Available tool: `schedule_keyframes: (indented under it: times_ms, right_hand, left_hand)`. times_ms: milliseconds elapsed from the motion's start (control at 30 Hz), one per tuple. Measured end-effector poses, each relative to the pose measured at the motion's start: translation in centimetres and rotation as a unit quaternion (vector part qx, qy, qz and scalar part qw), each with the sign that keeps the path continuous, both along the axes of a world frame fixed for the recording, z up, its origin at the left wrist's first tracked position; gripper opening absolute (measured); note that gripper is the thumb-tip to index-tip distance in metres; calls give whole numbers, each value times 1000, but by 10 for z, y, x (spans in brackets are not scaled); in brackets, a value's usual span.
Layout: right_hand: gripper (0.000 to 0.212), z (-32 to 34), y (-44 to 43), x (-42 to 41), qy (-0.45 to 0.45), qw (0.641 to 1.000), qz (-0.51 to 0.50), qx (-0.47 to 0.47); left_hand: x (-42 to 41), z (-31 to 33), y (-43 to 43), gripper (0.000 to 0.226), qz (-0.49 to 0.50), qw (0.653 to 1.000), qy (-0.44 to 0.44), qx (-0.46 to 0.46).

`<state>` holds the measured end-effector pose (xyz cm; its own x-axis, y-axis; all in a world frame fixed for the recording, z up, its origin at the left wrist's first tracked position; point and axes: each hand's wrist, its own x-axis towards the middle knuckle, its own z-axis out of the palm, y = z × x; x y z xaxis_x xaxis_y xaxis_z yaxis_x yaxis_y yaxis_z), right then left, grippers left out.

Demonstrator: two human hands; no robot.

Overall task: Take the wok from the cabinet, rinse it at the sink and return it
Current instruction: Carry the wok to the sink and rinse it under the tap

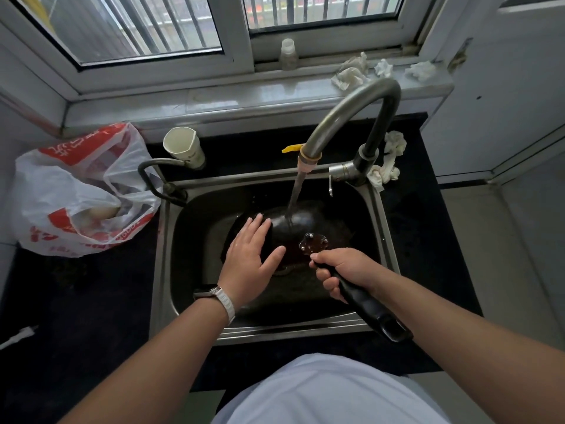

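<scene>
You are standing at a steel sink (383,228) set into a dark counter (91,301), looking straight down into the basin. The basin walls close in on all sides, and the wok (293,228) fills most of the middle, leaving the most free room at the near left corner. The wok sits bottom-up inside the basin, its dark rounded underside facing you. A curved faucet (351,114) arches over from the back right, and its stream of water (295,194) lands on the wok's far side. Behind the sink, a windowsill (244,96) runs the width of the view with crumpled tissues (351,71) and a small bottle (288,55) on it. On the counter to the left lie a red-and-white plastic bag (79,191) and, near the sink's back left corner, a paper cup (183,146).

Your left hand (250,255) is spread flat, fingers apart, resting on the wok's left side; a watch (214,296) is on that wrist. Your right hand (342,272) is curled tightly around the wok's black handle (370,310), which juts out over the near right rim toward you.
</scene>
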<state>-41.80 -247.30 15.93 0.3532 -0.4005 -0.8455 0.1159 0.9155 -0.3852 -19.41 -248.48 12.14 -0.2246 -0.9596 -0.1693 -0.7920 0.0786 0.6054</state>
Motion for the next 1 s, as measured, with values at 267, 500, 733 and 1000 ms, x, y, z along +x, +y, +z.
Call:
schedule_keyframes:
  times_ms: [267, 500, 733, 1000]
  right_hand:
    - [14, 3, 29, 5, 40, 994, 67, -76]
    - [12, 13, 44, 15, 66, 979, 133, -142]
    - [16, 18, 47, 28, 92, 953, 198, -210]
    - [20, 25, 45, 39, 137, 918, 262, -265]
  left_hand:
    - [6, 0, 20, 81, 7, 1000, 6, 15]
    - [15, 3, 37, 80, 21, 1000, -5, -5]
    - [33, 8, 56, 80, 57, 998, 11, -20]
    - [48, 13, 70, 79, 95, 994, 49, -38]
